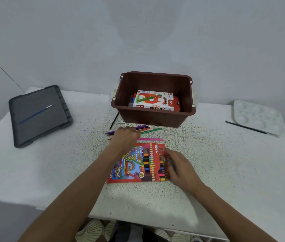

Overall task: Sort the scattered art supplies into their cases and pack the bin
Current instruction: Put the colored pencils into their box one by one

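Pencils (145,128), loose, just before the brown bin (153,117): light, stiff, round, apt to roll; best gathered at mid-shaft as a bundle. Left hand (125,139) curled over their ends, grip itself hidden, cannot tell whether pinching. Right hand (180,167) spread flat on open end of pencil case (138,165), steadying thin card that bends and slides easily on the table (225,163). Pink pencil (153,139) alone between bundle and case. Oil pastels box (154,101) already inside bin. Farther off: grey lid (38,117) carrying blue brush (36,113) at left, white palette (258,117) and dark brush (246,128) at right, black stick (114,121) beside bin. Nothing blocking the short path.
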